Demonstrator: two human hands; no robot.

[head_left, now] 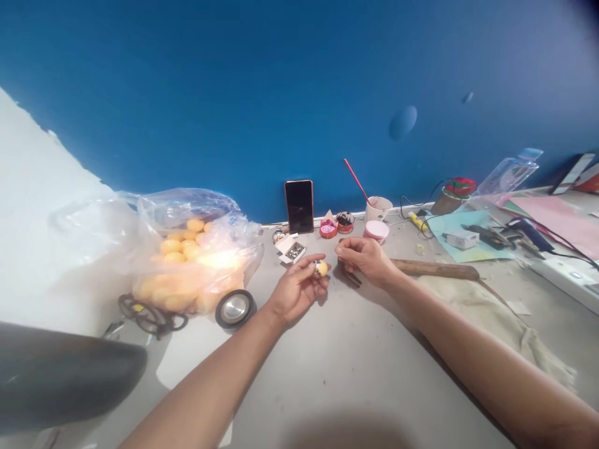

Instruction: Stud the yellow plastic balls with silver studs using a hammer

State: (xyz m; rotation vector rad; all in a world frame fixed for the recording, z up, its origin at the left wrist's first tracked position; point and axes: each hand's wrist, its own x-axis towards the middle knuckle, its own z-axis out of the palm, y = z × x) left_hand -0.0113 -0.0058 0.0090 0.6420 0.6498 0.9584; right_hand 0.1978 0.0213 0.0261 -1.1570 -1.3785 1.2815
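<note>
My left hand (299, 288) holds a small yellow ball (321, 268) between its fingers; dark and silvery bits cover part of the ball. To its right, my right hand (367, 259) is closed in a pinch, thumb against forefinger, apart from the ball. Anything in that pinch is too small to make out. Beneath the right hand lies a hammer, its wooden handle (435, 269) pointing right. Just beyond my left hand a little white box (283, 244) stands open, with small metallic pieces (295, 251) in it.
At left, a clear plastic bag (224, 218) holds several orange-yellow balls (173, 246), near a round black-rimmed metal object (235, 308). A phone (299, 206) leans on the blue wall. A white cup (379, 209), a pink-lidded tub (376, 231) and a cloth (486, 312) are to the right.
</note>
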